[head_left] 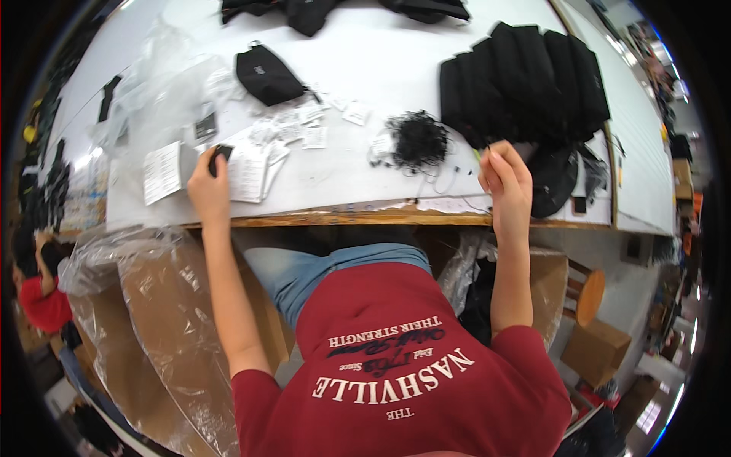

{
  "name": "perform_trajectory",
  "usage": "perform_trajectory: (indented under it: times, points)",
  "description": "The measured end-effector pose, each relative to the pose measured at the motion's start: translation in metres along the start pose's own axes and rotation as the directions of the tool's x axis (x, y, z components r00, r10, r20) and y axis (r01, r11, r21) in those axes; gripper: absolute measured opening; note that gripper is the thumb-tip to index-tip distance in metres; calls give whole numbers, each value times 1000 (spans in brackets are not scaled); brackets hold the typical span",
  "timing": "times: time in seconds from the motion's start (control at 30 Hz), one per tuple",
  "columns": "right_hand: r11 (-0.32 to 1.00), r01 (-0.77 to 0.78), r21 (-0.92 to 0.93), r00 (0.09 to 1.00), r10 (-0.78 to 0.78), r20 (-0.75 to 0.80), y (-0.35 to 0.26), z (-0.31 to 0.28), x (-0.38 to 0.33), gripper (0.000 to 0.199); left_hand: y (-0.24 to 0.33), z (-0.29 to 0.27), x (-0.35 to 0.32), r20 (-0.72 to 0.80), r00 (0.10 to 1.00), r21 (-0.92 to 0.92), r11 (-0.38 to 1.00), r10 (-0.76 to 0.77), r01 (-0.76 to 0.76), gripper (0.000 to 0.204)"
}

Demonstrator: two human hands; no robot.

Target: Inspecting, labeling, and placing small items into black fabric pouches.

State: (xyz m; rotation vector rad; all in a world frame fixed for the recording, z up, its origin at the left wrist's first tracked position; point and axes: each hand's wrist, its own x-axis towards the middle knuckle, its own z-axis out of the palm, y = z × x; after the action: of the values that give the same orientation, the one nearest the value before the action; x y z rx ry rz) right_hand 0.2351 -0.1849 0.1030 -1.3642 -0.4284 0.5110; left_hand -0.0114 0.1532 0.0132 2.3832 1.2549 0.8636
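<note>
My left hand (207,186) is closed on a small flat black piece (221,154), which looks like a hang tag, above the table's near edge. Beside it on the left is a folded white printed leaflet (163,174); on the right lies a stack of white printed labels (250,174). My right hand (506,171) is raised at the right with fingertips pinched together. Whatever is in that pinch is too small to make out. Left of it sits a tangled heap of thin black strings (417,142), with a few loose strands trailing toward the hand.
A black zipped pouch (266,74) lies beyond scattered small white labels (293,126). Stacked black pouches (525,80) stand at the right. Clear plastic bags (164,84) cover the table's left. Cardboard boxes (160,327) with plastic liners flank me below the wooden table edge (365,216).
</note>
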Motion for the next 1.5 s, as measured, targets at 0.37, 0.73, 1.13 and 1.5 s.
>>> perform_trajectory:
  times: [0.37,0.73,1.13,1.5]
  points:
    - [918,112,-379,948,15,317,9,101,-33,13,157,-44,-79,515,850,-782,466,110,414,25]
    - [824,245,-511,936,-63,347,25,106,-38,10,164,-38,-97,318,914,-620,784,253,-1,24]
    - [931,-362,-48,788,333,517,48,79,-28,17,151,-44,-94,642,734,-708,538,221,457,18]
    - [894,-447,27,703,333,628,49,62,-17,16,156,1,-81,565,815,-724,553,133,412,6]
